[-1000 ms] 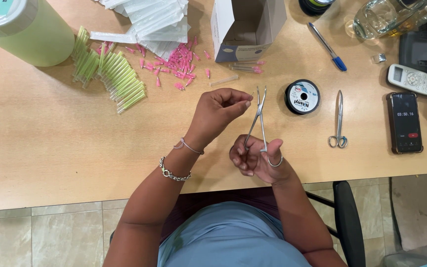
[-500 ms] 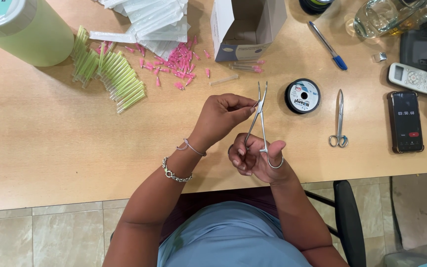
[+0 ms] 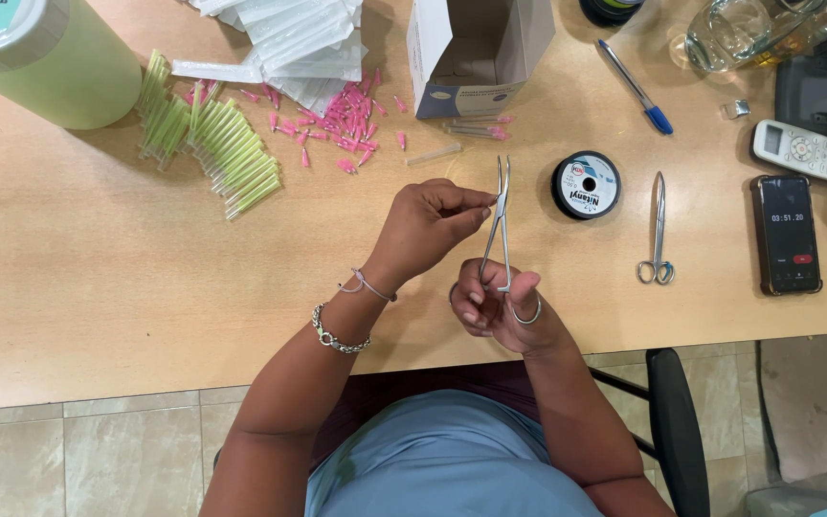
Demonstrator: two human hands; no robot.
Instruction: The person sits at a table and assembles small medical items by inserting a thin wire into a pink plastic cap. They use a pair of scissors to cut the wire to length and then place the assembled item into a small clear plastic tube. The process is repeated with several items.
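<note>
Unchanged since earlier: right hand (image 3: pixel 502 308) grips forceps (image 3: pixel 500 225) rings; left hand (image 3: pixel 430 226) pinches at the tip, above the surface (image 3: pixel 98 278).

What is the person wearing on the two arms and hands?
Both forearms are bare, with no sleeves visible. The left hand has two bracelets at its wrist: a thin silver bangle and a chunkier silver chain bracelet. The right hand shows no bracelet or watch.

Whatever the left fingers (image 3: pixel 476 203) pinch is too small to tell.
</note>
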